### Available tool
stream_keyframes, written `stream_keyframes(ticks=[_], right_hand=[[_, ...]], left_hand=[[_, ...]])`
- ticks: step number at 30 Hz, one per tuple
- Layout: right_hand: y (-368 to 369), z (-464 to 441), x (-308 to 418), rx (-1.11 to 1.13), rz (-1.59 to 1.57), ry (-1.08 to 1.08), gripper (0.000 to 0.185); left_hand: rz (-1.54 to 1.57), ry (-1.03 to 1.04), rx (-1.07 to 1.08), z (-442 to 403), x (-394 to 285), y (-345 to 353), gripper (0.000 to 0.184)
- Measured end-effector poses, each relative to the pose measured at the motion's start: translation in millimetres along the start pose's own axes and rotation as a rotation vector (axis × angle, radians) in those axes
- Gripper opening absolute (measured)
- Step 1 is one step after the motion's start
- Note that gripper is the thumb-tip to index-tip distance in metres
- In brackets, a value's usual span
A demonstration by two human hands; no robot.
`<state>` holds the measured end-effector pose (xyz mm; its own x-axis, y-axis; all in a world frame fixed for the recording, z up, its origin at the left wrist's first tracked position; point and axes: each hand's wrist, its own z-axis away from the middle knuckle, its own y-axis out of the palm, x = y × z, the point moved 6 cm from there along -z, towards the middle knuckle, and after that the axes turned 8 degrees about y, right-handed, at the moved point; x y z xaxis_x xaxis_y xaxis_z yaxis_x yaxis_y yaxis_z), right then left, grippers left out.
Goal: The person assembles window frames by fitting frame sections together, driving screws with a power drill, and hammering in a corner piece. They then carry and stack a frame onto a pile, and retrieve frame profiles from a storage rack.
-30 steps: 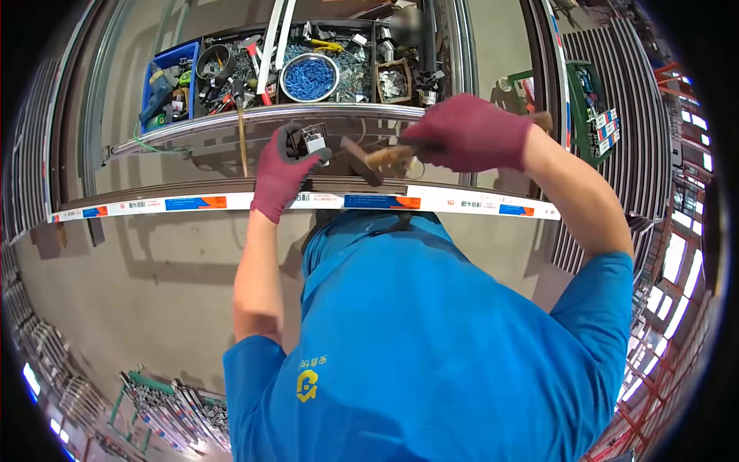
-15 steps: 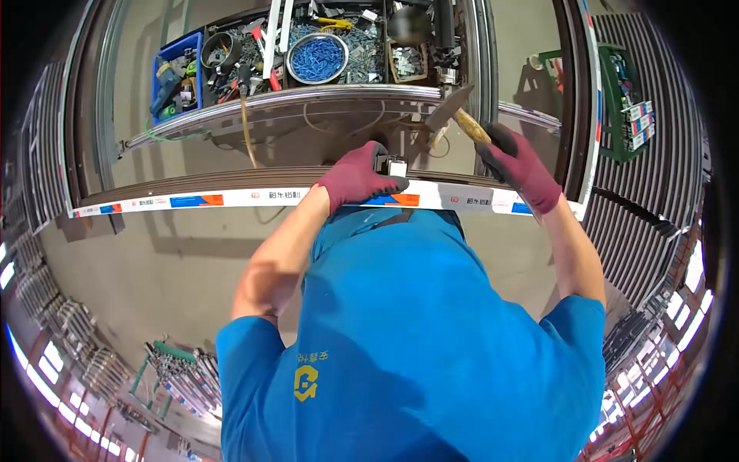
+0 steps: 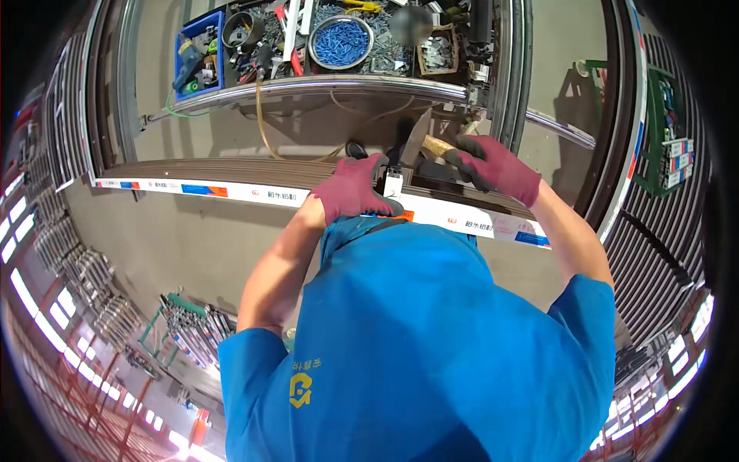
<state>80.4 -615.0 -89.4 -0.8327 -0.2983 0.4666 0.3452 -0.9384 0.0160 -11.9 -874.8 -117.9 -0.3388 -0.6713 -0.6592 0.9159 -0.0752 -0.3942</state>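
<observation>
Grey concrete floor [image 3: 192,266] lies beneath a long brown metal bar [image 3: 231,168]. At it, the maroon-gloved left hand [image 3: 352,189] pinches a small white-faced block [image 3: 393,185] between thumb and fingers; the maroon-gloved right hand [image 3: 496,171] grips a wooden-handled hammer [image 3: 436,145], dark metal head [image 3: 416,138] beside the block.

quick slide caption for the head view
Left hand at a white block on the rail, right hand gripping a hammer close by.

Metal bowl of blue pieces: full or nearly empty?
Looks full: blue pieces spread across the bowl, hiding its bottom.
</observation>
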Motion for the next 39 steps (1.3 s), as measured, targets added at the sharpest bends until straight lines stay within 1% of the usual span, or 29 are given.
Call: stream_keyframes(ticks=[2, 3, 5, 8, 10, 11, 14, 15, 18, 19, 20, 21, 22, 24, 26, 27, 30, 31, 34, 35, 38, 39], right_hand=[[-5, -28, -15, -0.155, 0.047, -0.158, 0.039], [-5, -32, -13, -0.166, 0.04, -0.214, 0.031], [-2, -37, -5, -0.193, 0.133, -0.297, 0.026], [4, -32, 11, -0.238, 0.396, -0.386, 0.027], [-9, -17, 27, -0.276, 0.526, -0.444, 0.029], [-18, -18, 25, -0.376, 0.495, -0.497, 0.029], [-48, -20, 38, -0.269, -0.12, -0.089, 0.043], [-48, -30, 27, -0.342, -0.201, -0.125, 0.045], [12, -7, 32, -0.111, 0.415, -0.305, 0.045], [1, 2, 43, -0.364, 0.574, -0.477, 0.041], [-18, -2, 37, -0.215, 0.641, -0.305, 0.043], [-34, -7, 43, -0.184, 0.313, -0.178, 0.046], [-40, -13, 38, -0.155, -0.025, -0.034, 0.05], [-34, -15, 43, -0.348, 0.079, -0.201, 0.047], [10, 1, 40, -0.373, 0.577, -0.426, 0.044], [10, -2, 22, -0.319, 0.367, -0.336, 0.046], [-31, -6, 49, -0.129, 0.405, 0.016, 0.058], [-22, 0, 46, -0.158, 0.422, -0.034, 0.057], [14, 8, 49, -0.25, 0.499, -0.232, 0.055], [13, 6, 42, -0.205, 0.397, -0.181, 0.056], [-33, -1, 55, -0.167, 0.468, -0.015, 0.058], [-42, -19, 31, -0.364, 0.322, -0.115, 0.051]], left_hand=[[0.019, -0.039, 0.034, 1, -3, -2, 0.118], [0.015, -0.022, 0.049, 0, -3, 0, 0.119], [0.005, 0.013, 0.073, -2, 0, 1, 0.12], [-0.021, -0.036, 0.085, -3, -1, 0, 0.125], [-0.008, -0.075, 0.129, -2, -5, -4, 0.129], [0.003, -0.096, 0.147, -2, -5, -4, 0.131], [0.0, -0.031, 0.108, -4, 5, 6, 0.134], [-0.012, -0.028, 0.119, -4, 5, 5, 0.133], [-0.028, -0.028, 0.161, -3, -2, -1, 0.131], [-0.027, -0.028, 0.183, -4, -2, -3, 0.13], [-0.018, -0.023, 0.202, -6, -4, -2, 0.129], [-0.01, -0.007, 0.155, -4, -5, -5, 0.127], [-0.01, -0.001, 0.152, -3, -3, -2, 0.127], [-0.007, 0.012, 0.132, -6, 2, 4, 0.127], [-0.014, 0.004, 0.134, -5, 2, 6, 0.126], [-0.022, 0.002, 0.137, -5, 2, 4, 0.126], [-0.018, 0.009, 0.163, -6, 0, 1, 0.125], [-0.038, 0.02, 0.109, -4, -1, 2, 0.123], [0.018, 0.023, 0.133, -3, -1, 1, 0.121], [0.032, 0.003, 0.144, -2, -3, -3, 0.12], [-0.024, 0.062, 0.072, -5, 5, 6, 0.122], [-0.027, 0.067, 0.046, -5, 8, 11, 0.122]])
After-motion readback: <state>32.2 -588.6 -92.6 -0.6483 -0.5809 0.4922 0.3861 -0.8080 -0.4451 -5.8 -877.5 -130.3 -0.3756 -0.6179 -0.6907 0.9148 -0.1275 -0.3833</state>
